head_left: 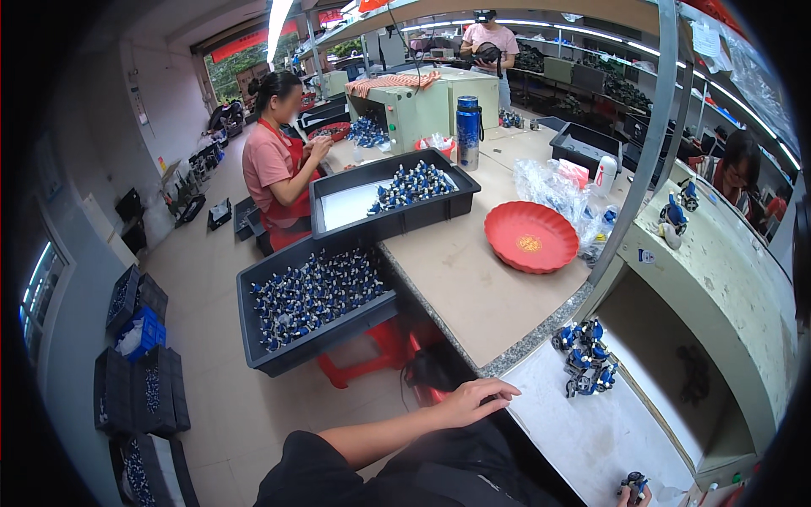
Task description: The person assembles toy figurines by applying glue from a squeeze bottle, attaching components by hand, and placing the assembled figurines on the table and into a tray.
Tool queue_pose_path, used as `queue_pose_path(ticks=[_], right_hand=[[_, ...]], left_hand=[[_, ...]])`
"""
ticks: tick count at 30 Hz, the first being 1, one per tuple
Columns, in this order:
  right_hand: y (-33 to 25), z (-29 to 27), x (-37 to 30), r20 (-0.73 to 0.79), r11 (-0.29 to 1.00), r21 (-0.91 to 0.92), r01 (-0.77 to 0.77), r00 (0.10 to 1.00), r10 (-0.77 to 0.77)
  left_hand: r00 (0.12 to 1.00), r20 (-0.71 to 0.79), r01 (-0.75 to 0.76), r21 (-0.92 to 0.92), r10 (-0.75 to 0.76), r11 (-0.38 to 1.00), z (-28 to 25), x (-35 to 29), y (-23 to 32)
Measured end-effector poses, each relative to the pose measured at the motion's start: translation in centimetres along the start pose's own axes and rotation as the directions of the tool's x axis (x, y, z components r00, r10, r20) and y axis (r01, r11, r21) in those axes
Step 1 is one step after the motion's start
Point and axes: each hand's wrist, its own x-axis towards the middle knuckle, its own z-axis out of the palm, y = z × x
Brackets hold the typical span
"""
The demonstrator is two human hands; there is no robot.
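Note:
My left hand point(475, 404) reaches across in front of me, its fingers stretched out over the near edge of the white worktop point(583, 431); nothing is in it. At the bottom edge, my right hand point(647, 493) is only partly in view, its fingertips around a small blue-and-black toy point(630, 485). On the worktop between the hands and the machine lies a cluster of small wheeled toys point(586, 359) in blue, black and cream. Beside them opens the hollow of a pale green box-shaped machine point(710, 287).
A black crate point(317, 296) full of small blue-and-white parts stands left, below another crate point(393, 190) with similar parts. A red fluted plate point(530, 237), a blue bottle point(468, 133) and plastic bags point(553, 190) are on the table. A co-worker point(279, 160) sits at far left.

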Motion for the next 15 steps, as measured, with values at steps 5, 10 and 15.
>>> queue_pose_path(ticks=[5,10,15], right_hand=[[-0.6,-0.3,-0.1,0.043,0.998,0.012,-0.056,0.998,0.056],[0.2,-0.9,-1.1,0.077,0.963,0.267,-0.036,0.997,0.016],[0.9,-5.1,-3.9,-0.031,0.814,0.487,-0.316,0.925,0.378]], left_hand=[[0.999,0.024,-0.035,-0.013,0.035,0.999,0.7,0.2,0.2],[0.995,0.070,-0.076,-0.006,0.076,0.997,0.7,0.6,0.6],[0.981,0.088,-0.175,0.021,0.172,0.984,1.3,1.1,1.3]])
